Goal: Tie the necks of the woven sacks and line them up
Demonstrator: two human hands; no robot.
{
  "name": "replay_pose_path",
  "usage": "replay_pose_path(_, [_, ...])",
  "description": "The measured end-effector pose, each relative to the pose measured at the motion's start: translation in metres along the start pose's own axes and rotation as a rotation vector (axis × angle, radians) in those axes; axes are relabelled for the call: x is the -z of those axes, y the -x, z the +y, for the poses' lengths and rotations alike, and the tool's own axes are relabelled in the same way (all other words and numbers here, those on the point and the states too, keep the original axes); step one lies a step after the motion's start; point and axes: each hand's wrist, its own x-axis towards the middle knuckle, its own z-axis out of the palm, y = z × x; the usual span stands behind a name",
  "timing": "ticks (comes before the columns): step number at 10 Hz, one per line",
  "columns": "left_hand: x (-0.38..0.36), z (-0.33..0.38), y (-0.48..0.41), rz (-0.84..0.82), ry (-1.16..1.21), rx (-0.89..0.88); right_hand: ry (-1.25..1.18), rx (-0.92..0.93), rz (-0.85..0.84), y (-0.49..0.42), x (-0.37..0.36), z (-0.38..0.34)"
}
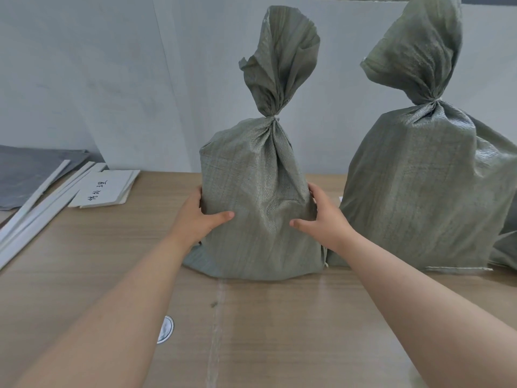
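Note:
A grey-green woven sack point(260, 197) stands upright in the middle of the wooden table point(279, 317), its neck tied with a thin cord point(273, 116) and the top flaring above. My left hand point(200, 217) holds its left side, thumb across the front, fingers behind. My right hand point(321, 217) holds its right side the same way. A second, larger tied sack point(428, 191) stands upright just to the right, its base touching the first one's base.
White strips point(36, 203) and a white card with handwriting point(103, 189) lie at the left, beside a dark grey sheet point(25, 169). A round white sticker point(165, 329) sits on the table near me. A pale wall stands close behind the sacks.

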Motion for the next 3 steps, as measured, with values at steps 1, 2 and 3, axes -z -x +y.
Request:
replay_pose_path(1, [0.005, -0.004, 0.006, 0.048, -0.040, -0.032, 0.011, 0.010, 0.014, 0.006, 0.004, -0.003])
replay_pose_path(2, [0.006, 0.002, 0.025, 0.141, -0.064, -0.068, 0.019, 0.025, 0.022, 0.022, 0.012, -0.014])
replay_pose_path(3, [0.002, 0.013, 0.046, 0.197, -0.038, -0.102, 0.033, 0.038, 0.046, 0.040, 0.021, -0.030])
